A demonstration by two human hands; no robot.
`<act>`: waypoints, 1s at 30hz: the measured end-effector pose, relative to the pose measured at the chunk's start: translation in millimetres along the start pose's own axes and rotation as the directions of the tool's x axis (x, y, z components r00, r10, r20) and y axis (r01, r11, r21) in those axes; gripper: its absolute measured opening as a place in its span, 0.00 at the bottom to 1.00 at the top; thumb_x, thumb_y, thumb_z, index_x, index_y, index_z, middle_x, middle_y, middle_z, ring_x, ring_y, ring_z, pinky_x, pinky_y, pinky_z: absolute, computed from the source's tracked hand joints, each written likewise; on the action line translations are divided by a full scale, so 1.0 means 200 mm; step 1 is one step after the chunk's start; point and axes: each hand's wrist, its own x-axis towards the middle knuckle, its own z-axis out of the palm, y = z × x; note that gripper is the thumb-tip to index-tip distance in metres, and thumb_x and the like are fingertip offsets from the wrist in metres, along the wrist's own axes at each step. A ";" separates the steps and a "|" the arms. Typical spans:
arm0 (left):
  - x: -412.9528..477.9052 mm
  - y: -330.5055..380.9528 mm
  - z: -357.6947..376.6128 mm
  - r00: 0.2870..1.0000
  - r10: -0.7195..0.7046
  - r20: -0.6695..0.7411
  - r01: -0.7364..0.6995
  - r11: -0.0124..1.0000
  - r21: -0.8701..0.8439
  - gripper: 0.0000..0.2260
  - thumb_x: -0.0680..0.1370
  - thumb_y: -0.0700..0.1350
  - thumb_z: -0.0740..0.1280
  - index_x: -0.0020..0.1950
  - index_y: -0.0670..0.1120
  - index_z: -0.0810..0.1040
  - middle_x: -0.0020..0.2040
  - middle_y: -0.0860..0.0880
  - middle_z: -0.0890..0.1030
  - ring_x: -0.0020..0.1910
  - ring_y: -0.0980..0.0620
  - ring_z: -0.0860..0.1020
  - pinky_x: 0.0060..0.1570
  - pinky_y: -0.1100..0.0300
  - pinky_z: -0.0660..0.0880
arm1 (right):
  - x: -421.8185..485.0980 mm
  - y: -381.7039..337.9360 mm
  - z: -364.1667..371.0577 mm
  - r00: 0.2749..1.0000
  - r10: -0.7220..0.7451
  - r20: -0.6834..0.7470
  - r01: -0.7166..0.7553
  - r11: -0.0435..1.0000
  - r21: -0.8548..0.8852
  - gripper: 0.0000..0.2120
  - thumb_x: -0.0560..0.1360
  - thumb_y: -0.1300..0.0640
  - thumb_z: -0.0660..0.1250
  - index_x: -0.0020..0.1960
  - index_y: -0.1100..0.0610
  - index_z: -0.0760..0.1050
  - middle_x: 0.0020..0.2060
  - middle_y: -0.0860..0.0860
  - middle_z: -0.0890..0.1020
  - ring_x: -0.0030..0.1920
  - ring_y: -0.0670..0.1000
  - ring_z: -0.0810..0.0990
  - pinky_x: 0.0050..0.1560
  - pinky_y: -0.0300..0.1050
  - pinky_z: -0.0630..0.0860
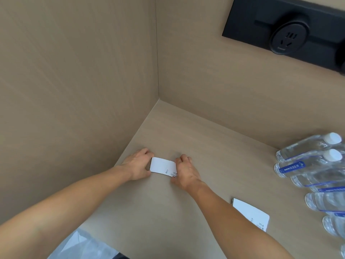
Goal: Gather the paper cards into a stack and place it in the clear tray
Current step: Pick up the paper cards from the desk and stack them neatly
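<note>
Cards [162,166] (white) between both hands

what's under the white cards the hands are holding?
The cards sit low over bare wooden desk surface, the left hand and right hand each with a grip on one end. Whether they touch the desk, or anything lies beneath, is hidden. No tray is visible there.

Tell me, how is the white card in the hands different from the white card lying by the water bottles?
The held card is pinched at both ends between the left hand and right hand; the loose card lies untouched on the desk. The held card sits near the wall corner, the loose card beside the bottles. Both are white with small print at one end.
</note>
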 end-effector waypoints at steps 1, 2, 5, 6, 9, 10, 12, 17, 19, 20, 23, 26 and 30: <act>-0.01 0.01 0.00 1.000 0.004 -0.002 -0.004 1.000 0.007 0.19 0.73 0.50 0.67 0.63 0.51 0.71 0.59 0.52 0.70 0.58 0.50 0.73 0.48 0.58 0.71 | -0.02 0.01 0.00 1.000 0.001 -0.001 -0.001 1.000 0.004 0.25 0.70 0.56 0.71 0.64 0.60 0.68 0.62 0.54 0.66 0.66 0.55 0.64 0.53 0.50 0.77; -0.02 0.02 0.01 1.000 0.010 -0.003 -0.010 1.000 0.015 0.19 0.73 0.50 0.68 0.63 0.51 0.71 0.59 0.52 0.70 0.58 0.50 0.73 0.47 0.59 0.70 | -0.03 0.01 0.01 1.000 0.005 -0.004 -0.005 1.000 0.010 0.25 0.70 0.56 0.71 0.64 0.60 0.68 0.62 0.53 0.66 0.66 0.55 0.64 0.52 0.50 0.77; -0.05 0.08 0.02 1.000 0.027 -0.007 -0.027 0.999 0.034 0.19 0.72 0.50 0.68 0.62 0.51 0.71 0.59 0.52 0.70 0.57 0.50 0.74 0.46 0.59 0.68 | -0.10 0.05 0.02 0.999 0.018 -0.030 -0.017 0.999 0.031 0.24 0.70 0.57 0.71 0.63 0.60 0.68 0.62 0.53 0.65 0.65 0.54 0.65 0.50 0.49 0.77; -0.06 0.11 0.02 0.999 0.036 -0.010 -0.036 0.999 0.041 0.19 0.72 0.51 0.68 0.62 0.51 0.71 0.58 0.52 0.70 0.57 0.50 0.74 0.46 0.59 0.68 | -0.12 0.07 0.01 0.999 0.021 -0.039 -0.020 0.999 0.033 0.24 0.70 0.57 0.71 0.62 0.60 0.68 0.62 0.53 0.66 0.65 0.54 0.64 0.49 0.49 0.77; -0.07 0.20 0.02 0.997 0.070 -0.019 -0.069 0.996 0.055 0.19 0.72 0.51 0.68 0.62 0.50 0.71 0.58 0.52 0.70 0.57 0.50 0.74 0.46 0.60 0.68 | -0.20 0.14 0.00 0.997 0.035 -0.062 -0.033 0.999 0.042 0.25 0.70 0.56 0.71 0.64 0.59 0.68 0.62 0.53 0.67 0.66 0.55 0.64 0.52 0.50 0.77; -0.08 0.23 0.03 0.996 0.083 -0.021 -0.082 0.995 0.058 0.19 0.72 0.51 0.68 0.62 0.50 0.71 0.58 0.52 0.70 0.57 0.50 0.74 0.46 0.60 0.68 | -0.23 0.17 0.00 0.997 0.043 -0.069 -0.040 0.998 0.046 0.25 0.70 0.55 0.71 0.64 0.59 0.68 0.62 0.53 0.67 0.66 0.55 0.64 0.53 0.50 0.77; -0.09 0.30 0.04 0.994 0.105 -0.021 -0.104 0.993 0.061 0.19 0.72 0.51 0.68 0.61 0.50 0.71 0.57 0.52 0.70 0.56 0.50 0.74 0.45 0.60 0.68 | -0.29 0.22 -0.01 0.995 0.060 -0.084 -0.056 0.997 0.051 0.25 0.70 0.55 0.70 0.64 0.58 0.68 0.62 0.52 0.67 0.66 0.54 0.64 0.54 0.50 0.77; -0.12 0.50 0.09 0.983 0.183 -0.027 -0.181 0.981 0.076 0.19 0.72 0.52 0.69 0.61 0.50 0.72 0.57 0.52 0.70 0.56 0.50 0.74 0.46 0.60 0.69 | -0.47 0.36 -0.01 0.987 0.113 -0.115 -0.106 0.992 0.071 0.24 0.70 0.56 0.70 0.64 0.58 0.68 0.61 0.52 0.67 0.65 0.54 0.64 0.53 0.50 0.76; -0.12 0.58 0.11 0.977 0.214 -0.024 -0.212 0.974 0.079 0.19 0.72 0.53 0.69 0.61 0.50 0.72 0.57 0.52 0.70 0.56 0.50 0.74 0.48 0.59 0.71 | -0.54 0.43 -0.01 0.983 0.136 -0.125 -0.127 0.989 0.077 0.25 0.70 0.56 0.70 0.65 0.58 0.68 0.61 0.51 0.67 0.65 0.54 0.64 0.54 0.51 0.77; -0.12 0.62 0.12 0.973 0.229 -0.023 -0.226 0.971 0.081 0.19 0.72 0.53 0.69 0.61 0.50 0.72 0.56 0.52 0.70 0.56 0.51 0.74 0.48 0.59 0.72 | -0.57 0.47 -0.01 0.981 0.146 -0.132 -0.136 0.987 0.083 0.25 0.70 0.56 0.70 0.65 0.58 0.68 0.61 0.51 0.67 0.65 0.54 0.64 0.55 0.51 0.77; -0.12 0.76 0.15 0.965 0.263 -0.015 -0.261 0.962 0.078 0.18 0.71 0.52 0.68 0.60 0.50 0.72 0.55 0.53 0.70 0.56 0.51 0.72 0.50 0.57 0.74 | -0.67 0.58 -0.02 0.973 0.175 -0.148 -0.160 0.981 0.106 0.25 0.71 0.57 0.70 0.66 0.57 0.68 0.62 0.51 0.68 0.65 0.54 0.64 0.58 0.50 0.76; -0.11 0.89 0.18 0.955 0.295 -0.009 -0.293 0.952 0.088 0.18 0.71 0.52 0.68 0.60 0.50 0.72 0.55 0.53 0.71 0.58 0.51 0.72 0.51 0.56 0.74 | -0.75 0.69 -0.03 0.966 0.198 -0.165 -0.180 0.977 0.118 0.26 0.70 0.57 0.71 0.66 0.57 0.69 0.61 0.51 0.68 0.64 0.53 0.64 0.60 0.49 0.74; -0.10 1.05 0.23 0.944 0.331 0.012 -0.330 0.938 0.103 0.19 0.72 0.53 0.68 0.60 0.49 0.72 0.56 0.52 0.71 0.59 0.51 0.72 0.52 0.56 0.74 | -0.85 0.83 -0.04 0.959 0.220 -0.177 -0.202 0.972 0.117 0.25 0.71 0.56 0.72 0.66 0.56 0.69 0.61 0.51 0.68 0.64 0.54 0.65 0.52 0.45 0.72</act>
